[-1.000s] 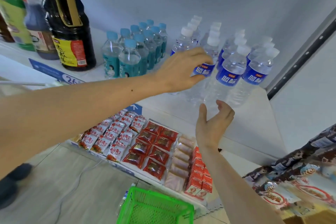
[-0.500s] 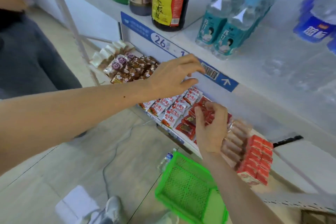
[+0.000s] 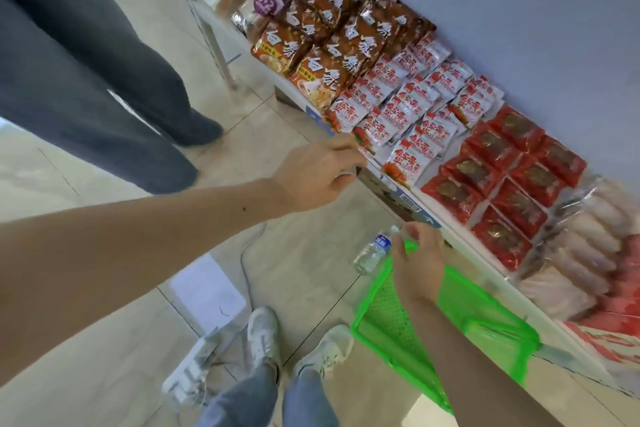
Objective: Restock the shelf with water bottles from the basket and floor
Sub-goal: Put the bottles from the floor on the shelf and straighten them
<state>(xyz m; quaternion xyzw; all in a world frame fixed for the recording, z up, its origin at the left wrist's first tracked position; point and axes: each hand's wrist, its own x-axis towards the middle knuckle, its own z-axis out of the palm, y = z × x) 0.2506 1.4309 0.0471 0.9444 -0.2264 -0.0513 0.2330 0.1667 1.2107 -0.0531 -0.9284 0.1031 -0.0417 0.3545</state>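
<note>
Standing at far left on the tiled floor, another person's grey trouser legs. Reaching in from the left, left hand, fingers loosely bent and grasping nothing, hovering just off the front edge of the low shelf. Below, near the bottom edge, two white sneakers and blue jeans. Lying on its side on the floor, a water bottle with a blue label, just beside the far corner of the green basket. Hovering over that corner, right hand, fingers relaxed and curved, fingertips close to the bottle's cap; contact hard to tell. Filling the shelf to the right, orange noodle packs, white-and-red snack bags, red packets.
</note>
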